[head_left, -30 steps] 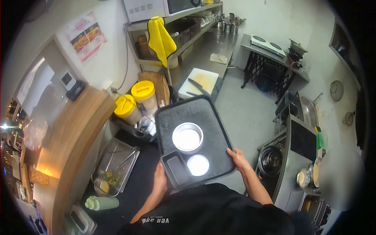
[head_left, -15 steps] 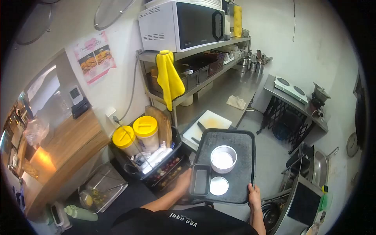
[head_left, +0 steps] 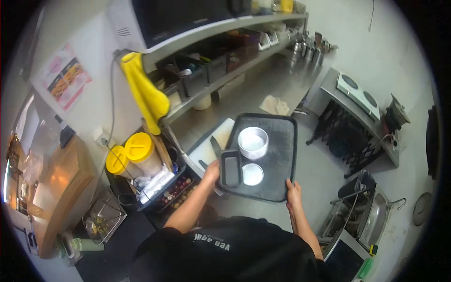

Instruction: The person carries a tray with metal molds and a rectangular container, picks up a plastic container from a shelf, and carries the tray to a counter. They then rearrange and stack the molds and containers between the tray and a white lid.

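Note:
Between my two hands is a dark serving tray (head_left: 275, 176), held out in front of my body. My left hand (head_left: 212, 172) is closed on its left edge, beside a small dark loaf pan (head_left: 231, 169). My right hand (head_left: 293, 191) grips the tray's near right corner. On the tray stand a stack of round metal tins (head_left: 253, 142) and, nearer to me, a single round silvery tin or disc (head_left: 252, 175). Past the tray's left side, a white cutting board (head_left: 205, 149) with a knife (head_left: 216, 145) lies on the steel counter, partly hidden by the tray.
The steel counter (head_left: 244, 101) runs along the wall under a shelf of bins. A folded cloth (head_left: 275, 105) lies on it. Yellow-lidded containers (head_left: 139, 146) stand at left, below a hanging yellow towel (head_left: 143, 91). A hot plate (head_left: 358, 95) and sink (head_left: 376, 214) are at right.
The tray, still in both hands, has moved forward toward the counter and covers part of the cutting board's right side. My view has shifted, with the microwave now mostly cut off.

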Demonstrator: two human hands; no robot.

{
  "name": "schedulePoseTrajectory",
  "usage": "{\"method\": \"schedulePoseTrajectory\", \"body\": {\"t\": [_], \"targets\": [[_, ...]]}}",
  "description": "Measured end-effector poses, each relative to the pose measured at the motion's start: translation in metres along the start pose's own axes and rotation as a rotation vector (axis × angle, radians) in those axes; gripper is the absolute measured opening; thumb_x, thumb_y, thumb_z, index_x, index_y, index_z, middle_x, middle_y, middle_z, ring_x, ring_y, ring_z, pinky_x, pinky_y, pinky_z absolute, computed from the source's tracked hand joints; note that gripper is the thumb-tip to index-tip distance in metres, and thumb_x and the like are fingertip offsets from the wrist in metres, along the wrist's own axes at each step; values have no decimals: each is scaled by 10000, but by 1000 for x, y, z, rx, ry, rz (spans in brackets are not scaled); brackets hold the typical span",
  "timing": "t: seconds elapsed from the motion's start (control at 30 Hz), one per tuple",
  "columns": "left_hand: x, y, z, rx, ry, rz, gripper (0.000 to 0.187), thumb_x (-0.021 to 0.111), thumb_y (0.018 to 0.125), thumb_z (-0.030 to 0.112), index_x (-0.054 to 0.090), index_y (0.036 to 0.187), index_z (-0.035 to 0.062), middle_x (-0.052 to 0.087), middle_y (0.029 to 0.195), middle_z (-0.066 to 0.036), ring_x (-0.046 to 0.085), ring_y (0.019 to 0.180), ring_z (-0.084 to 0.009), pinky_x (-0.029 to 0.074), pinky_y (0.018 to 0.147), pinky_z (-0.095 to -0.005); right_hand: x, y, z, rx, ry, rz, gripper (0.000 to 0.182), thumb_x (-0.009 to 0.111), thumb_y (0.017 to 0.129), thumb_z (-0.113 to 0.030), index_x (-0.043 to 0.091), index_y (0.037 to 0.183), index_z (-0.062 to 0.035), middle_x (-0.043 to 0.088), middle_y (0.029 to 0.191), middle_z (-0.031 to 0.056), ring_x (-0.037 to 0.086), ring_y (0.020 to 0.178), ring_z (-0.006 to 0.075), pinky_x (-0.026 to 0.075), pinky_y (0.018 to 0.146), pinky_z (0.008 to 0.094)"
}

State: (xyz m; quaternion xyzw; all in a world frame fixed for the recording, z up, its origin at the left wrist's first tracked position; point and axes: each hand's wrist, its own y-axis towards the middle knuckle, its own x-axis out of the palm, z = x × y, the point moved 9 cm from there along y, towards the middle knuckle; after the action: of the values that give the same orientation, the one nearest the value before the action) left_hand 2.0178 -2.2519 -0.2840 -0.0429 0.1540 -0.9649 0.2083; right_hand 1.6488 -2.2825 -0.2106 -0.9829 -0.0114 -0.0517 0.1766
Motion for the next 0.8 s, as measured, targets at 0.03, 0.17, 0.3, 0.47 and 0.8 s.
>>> {"method": "schedulePoseTrajectory", "body": {"t": [0.03, 0.17, 0.3, 0.47, 0.8], "targets": [[-2, 17, -11, 20, 14, 68, 384, 359, 968, 216, 579, 1180, -18, 615, 1127, -147, 563, 1024, -214, 423, 902, -307, -6, 19, 5, 19, 5, 8, 471, 577, 905, -212, 463, 1241, 99, 592, 1135, 167, 561, 1027, 236, 427, 908, 339], [2, 62, -9, -12, 95, 208, 473, 360, 979, 319, 538, 1224, -43, 583, 1211, -160, 541, 1094, -235, 375, 961, -316, 6, 117, 21, 9, 116, -134, 332, 554, 919, -161, 537, 1153, 73, 620, 1057, 131, 574, 931, 206, 442, 842, 324], [35, 60, 14, -112, 134, 299, 583, 390, 963, 424, 489, 1274, -60, 527, 1295, -181, 493, 1190, -248, 334, 1012, -315, 15, 209, 46, 71, -11, -221, 340, 534, 940, -180, 521, 1168, 72, 613, 1077, 134, 559, 955, 201, 435, 855, 326], [76, 78, 8, -66, 586, 311, 662, 482, 904, 485, 449, 1313, -35, 518, 1278, -242, 457, 1240, -359, 344, 1039, -361, 35, 286, 64, 60, -42, -349, 373, 487, 969, -192, 455, 1250, 52, 579, 1161, 144, 536, 1030, 218, 408, 923, 338], [140, 0, 231, 536, 841, 660, 686, 634, 844, 196, 288, 1408, 16, 265, 1441, -283, 305, 1326, -417, 287, 1083, -446, 94, 310, 150, 650, -400, -898, 711, 386, 965, -467, 242, 1346, 115, 464, 1268, 296, 659, 769, 404, 570, 644, 482]]}}
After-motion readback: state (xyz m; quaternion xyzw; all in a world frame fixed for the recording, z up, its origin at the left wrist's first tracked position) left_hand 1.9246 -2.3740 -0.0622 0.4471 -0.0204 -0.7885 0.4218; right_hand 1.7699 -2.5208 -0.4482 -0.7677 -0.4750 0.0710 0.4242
